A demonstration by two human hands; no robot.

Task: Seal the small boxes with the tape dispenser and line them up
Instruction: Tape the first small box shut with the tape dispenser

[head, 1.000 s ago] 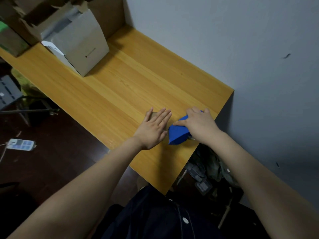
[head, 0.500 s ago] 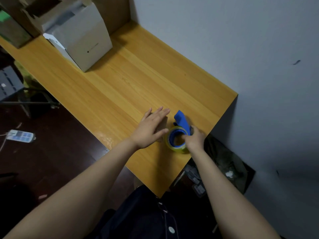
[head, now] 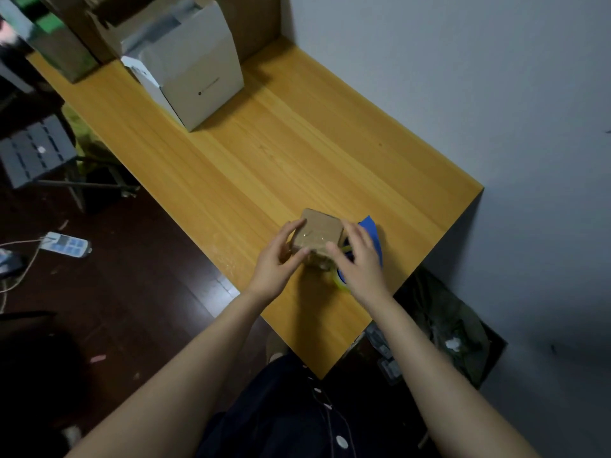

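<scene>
Both forearms reach forward; left hand [head: 276, 259] and right hand [head: 360, 264] face each other. Their curled fingers grip the small box [head: 319, 233].

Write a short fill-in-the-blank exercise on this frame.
1. The tape dispenser lies to the ____ of the small box.
2. The tape dispenser's colour is ____.
3. The left hand and the right hand both grip the small ____.
Missing words: right; blue; box.

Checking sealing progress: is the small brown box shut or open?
Shut: the small brown cardboard box has flat top flaps with glossy tape across.
</scene>
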